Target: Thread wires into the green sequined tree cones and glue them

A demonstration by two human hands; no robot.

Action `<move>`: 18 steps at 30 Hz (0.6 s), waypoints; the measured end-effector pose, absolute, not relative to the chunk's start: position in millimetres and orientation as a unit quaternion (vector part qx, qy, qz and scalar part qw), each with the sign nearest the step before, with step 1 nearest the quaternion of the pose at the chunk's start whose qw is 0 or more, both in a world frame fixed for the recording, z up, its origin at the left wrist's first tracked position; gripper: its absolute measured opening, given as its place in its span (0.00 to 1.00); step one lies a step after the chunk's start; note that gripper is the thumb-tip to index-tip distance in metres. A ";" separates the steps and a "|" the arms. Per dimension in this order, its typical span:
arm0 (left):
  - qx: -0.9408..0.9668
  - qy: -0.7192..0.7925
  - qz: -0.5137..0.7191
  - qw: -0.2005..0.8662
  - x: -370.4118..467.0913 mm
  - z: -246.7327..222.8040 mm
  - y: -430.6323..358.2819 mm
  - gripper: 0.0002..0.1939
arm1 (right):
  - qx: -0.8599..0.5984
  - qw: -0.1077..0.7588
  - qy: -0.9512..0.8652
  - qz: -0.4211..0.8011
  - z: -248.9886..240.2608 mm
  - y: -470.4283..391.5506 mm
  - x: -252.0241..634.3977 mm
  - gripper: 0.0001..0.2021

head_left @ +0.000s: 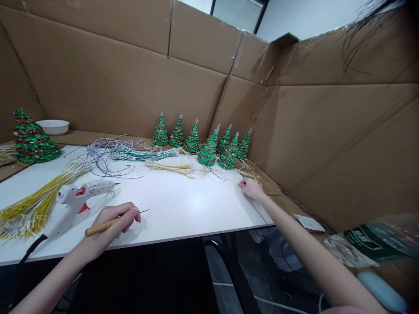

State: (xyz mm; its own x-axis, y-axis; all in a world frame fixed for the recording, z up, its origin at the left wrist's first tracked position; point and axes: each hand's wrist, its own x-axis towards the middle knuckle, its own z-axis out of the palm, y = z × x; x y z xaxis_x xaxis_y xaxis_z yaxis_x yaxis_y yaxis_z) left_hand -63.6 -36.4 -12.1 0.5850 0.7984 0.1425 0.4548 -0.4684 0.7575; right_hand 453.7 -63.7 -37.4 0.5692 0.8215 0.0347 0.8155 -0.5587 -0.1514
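The left hand (pixel 116 222) is closed around a wooden-handled tool (pixel 102 227), its thin metal point angled right, just above or at the white counter (pixel 183 200); contact is hard to tell. The right hand (pixel 252 189) is at the counter's right side, its fingers curled in, near loose yellow strands (pixel 249 169); I cannot tell whether it pinches anything.

Beside the left hand, a white glue gun (pixel 70 205) has its nozzle pointing right and its black cable (pixel 32 249) running over the near edge. To its left lies a thick bundle of yellow strands with white ends (pixel 36 205).

Farther back are a tangle of pale and dark strands (pixel 104 150), a green and white bundle (pixel 144 153) and, in front of that, a small yellow bundle (pixel 170 168). Behind them and to the right, 7 small green trees (pixel 208 150) with clear tips stand upright in a cluster. At the far left stands 1 larger green tree (pixel 34 141) with red garland, near a white bowl (pixel 54 127).

Brown cardboard walls (pixel 108 87) surround the back and sides. At lower right lies a clear plastic package with a green label (pixel 363 242).
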 end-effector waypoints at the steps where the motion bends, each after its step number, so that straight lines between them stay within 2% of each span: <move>1: 0.820 0.381 0.249 0.348 -63.6 -12.0 -36.7 0.27 | -0.884 0.076 -0.461 0.022 -35.4 -64.2 455.5 0.16; 10: 0.816 0.390 0.237 0.355 -67.4 -23.5 -32.0 0.25 | -0.889 0.085 -0.451 0.015 -13.1 -81.4 480.6 0.16; 18: 0.826 0.372 0.244 0.347 -66.4 -17.6 -35.2 0.24 | -0.854 0.061 -0.514 0.041 -41.6 -73.8 460.1 0.17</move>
